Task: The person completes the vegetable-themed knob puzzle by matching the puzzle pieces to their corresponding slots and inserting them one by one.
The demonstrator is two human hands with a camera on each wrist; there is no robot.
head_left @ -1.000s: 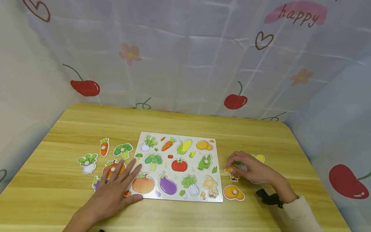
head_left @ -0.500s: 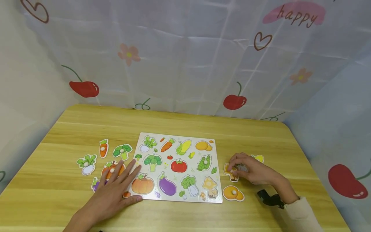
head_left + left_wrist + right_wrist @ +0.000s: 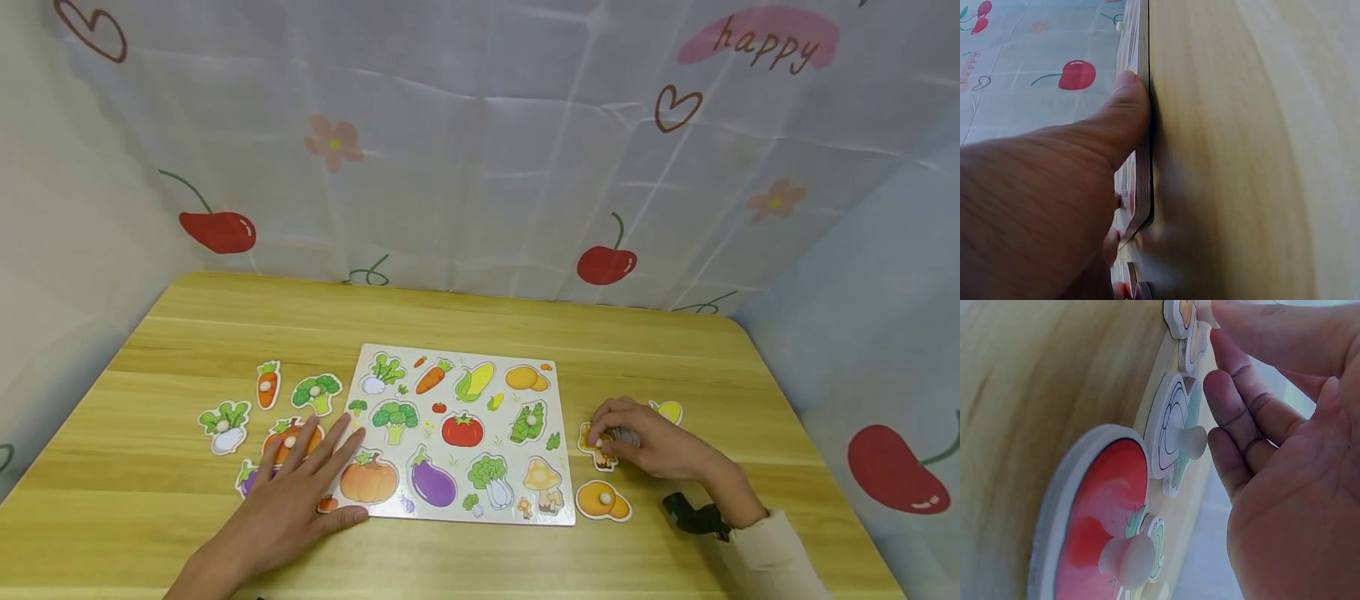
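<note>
Right hand [image 3: 654,440] lowered onto mushroom [image 3: 604,462], outside board [image 3: 558,408] edge.

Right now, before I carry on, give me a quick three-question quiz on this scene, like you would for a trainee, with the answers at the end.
1. True or false: in the head view, the carrot piece lies left of the board.
2. How many knobbed pieces sit in the board? A) none B) one C) four
3. Which piece are the fingers of the right hand at?

Key:
1. True.
2. B, the leafy green one.
3. The mushroom piece.
</note>
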